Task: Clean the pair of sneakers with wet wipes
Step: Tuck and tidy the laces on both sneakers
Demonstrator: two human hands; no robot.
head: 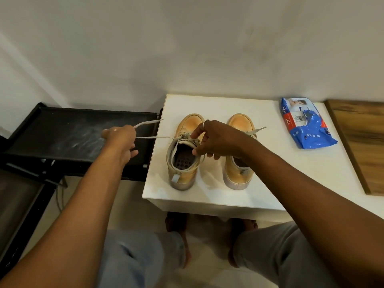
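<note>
Pair of tan leather high-top sneakers with pale soles: left sneaker (184, 150) and right sneaker (239, 154) stand side by side near the front-left corner of the white table (259, 183), heels toward the person. Left hand (120, 140), closed, draws the grey flat lace (153, 137) taut beyond the left edge, probably unlacing before wiping. Right hand (216, 140) pinches lace at the collar, steadying it. Blue wet-wipe pack (305, 123), untouched, lies near the back-right edge.

Sneakers (212, 150) side by side on table (259, 183); wipes pack (305, 125) right; rack (68, 134) left
</note>
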